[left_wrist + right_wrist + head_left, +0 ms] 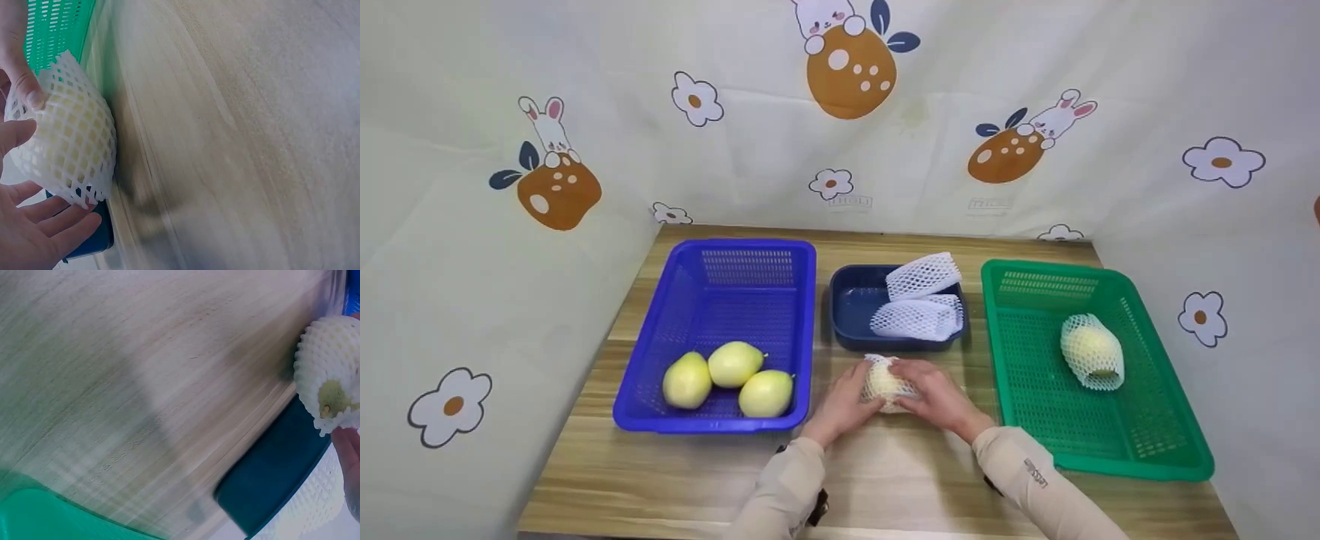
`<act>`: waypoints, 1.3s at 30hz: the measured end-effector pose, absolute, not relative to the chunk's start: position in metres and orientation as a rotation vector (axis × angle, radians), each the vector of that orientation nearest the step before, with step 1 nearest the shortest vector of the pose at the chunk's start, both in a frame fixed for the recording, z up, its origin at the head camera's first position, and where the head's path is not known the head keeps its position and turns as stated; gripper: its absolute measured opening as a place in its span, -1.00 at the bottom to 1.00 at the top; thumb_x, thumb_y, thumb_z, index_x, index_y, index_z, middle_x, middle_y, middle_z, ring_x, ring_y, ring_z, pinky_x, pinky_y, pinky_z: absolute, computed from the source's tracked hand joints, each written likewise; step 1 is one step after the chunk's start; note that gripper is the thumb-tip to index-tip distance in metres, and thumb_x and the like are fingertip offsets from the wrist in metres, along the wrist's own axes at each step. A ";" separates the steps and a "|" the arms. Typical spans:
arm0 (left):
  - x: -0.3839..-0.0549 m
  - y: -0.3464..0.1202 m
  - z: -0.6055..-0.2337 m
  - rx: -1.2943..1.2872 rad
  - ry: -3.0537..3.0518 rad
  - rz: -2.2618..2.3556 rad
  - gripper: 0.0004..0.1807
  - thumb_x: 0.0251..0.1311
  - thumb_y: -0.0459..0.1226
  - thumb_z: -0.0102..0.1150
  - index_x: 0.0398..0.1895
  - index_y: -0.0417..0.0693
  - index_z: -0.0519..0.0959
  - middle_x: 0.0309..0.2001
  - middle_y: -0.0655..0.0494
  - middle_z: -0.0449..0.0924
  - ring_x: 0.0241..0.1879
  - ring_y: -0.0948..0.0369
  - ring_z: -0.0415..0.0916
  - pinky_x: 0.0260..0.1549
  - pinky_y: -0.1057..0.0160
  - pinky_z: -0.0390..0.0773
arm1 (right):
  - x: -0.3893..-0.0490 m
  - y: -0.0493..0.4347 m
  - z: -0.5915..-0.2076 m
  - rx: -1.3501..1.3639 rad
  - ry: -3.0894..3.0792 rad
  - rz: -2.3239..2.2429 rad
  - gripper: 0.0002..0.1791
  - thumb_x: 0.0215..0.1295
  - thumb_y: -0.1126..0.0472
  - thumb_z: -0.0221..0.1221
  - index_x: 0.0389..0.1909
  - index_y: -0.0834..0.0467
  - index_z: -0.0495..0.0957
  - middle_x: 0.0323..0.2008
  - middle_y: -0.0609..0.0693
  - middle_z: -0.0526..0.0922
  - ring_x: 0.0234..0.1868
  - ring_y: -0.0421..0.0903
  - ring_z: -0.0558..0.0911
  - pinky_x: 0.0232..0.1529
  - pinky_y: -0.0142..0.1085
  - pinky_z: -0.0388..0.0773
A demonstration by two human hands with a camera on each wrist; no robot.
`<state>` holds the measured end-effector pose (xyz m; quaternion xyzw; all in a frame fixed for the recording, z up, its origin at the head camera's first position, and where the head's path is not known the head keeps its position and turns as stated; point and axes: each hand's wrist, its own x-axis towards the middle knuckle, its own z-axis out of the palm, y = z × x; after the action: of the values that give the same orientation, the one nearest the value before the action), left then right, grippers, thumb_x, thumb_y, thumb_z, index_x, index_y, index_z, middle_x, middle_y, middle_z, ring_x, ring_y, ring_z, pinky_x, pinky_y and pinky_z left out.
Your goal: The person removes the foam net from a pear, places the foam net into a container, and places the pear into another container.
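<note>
A pale yellow pear [885, 382] in a white foam net sleeve is between my two hands, over the table in front of the small dark blue basin. My left hand [844, 405] holds its left side; in the left wrist view the thumb lies on the mesh and the fingers [62, 225] reach round one end of the sleeve. On the other side my right hand [934, 394] grips it, with the thumb pressed on the net. The right wrist view shows the pear's stem end [333, 396] at an opening of the sleeve [323, 349].
A blue basket [622, 409] on the left contains three bare pears [735, 364]. Several foam net sleeves [922, 276] lie in the dark blue basin [851, 304]. At right, a green basket [1020, 420] has one netted pear [1091, 351] in it. Patterned cloth [765, 150] hangs round the wooden table [885, 480].
</note>
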<state>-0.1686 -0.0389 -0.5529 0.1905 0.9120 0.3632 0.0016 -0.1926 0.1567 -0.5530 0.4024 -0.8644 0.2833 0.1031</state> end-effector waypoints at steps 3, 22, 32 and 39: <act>-0.168 -0.038 -0.550 0.589 2.836 1.137 -0.35 0.00 -0.17 0.20 0.14 -0.26 0.25 0.04 -0.20 0.34 0.00 -0.08 0.32 -0.01 0.01 0.28 | -0.191 0.157 -0.554 1.148 -2.656 0.848 -0.25 -0.17 0.13 0.36 0.12 0.24 0.32 0.03 0.10 0.38 0.01 0.02 0.40 0.00 -0.16 0.34; -0.165 -0.037 -0.549 0.557 2.737 1.261 -0.26 0.06 -0.16 0.15 0.25 -0.30 0.11 0.14 -0.27 0.22 0.12 -0.09 0.20 0.08 0.01 0.17 | -0.189 0.166 -0.553 1.143 -2.564 0.808 -0.59 0.01 0.20 0.27 -0.07 0.23 0.53 -0.06 0.14 0.52 -0.06 0.01 0.51 -0.09 -0.18 0.43; -0.165 -0.037 -0.546 0.554 2.686 1.246 -0.27 0.08 -0.14 0.12 0.25 -0.31 0.12 0.19 -0.26 0.16 0.16 -0.08 0.13 0.10 0.01 0.13 | -0.183 0.169 -0.557 1.043 -2.882 0.837 -0.05 -0.11 0.17 0.33 0.31 0.21 0.03 0.15 0.26 0.24 0.09 0.13 0.32 0.03 -0.07 0.29; -0.163 -0.037 -0.550 0.577 2.723 1.262 -0.28 0.07 -0.16 0.14 0.24 -0.34 0.12 0.17 -0.26 0.20 0.13 -0.07 0.17 0.09 0.03 0.16 | -0.182 0.172 -0.558 0.976 -2.755 0.721 -0.32 -0.06 0.23 0.31 0.14 0.27 0.31 -0.09 0.23 0.51 -0.22 0.10 0.56 -0.24 -0.13 0.48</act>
<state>-0.1634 -0.0373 -0.5503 0.1886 0.8902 0.4125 0.0427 -0.1820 0.1717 -0.5578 0.3234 -0.9132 0.2391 0.0655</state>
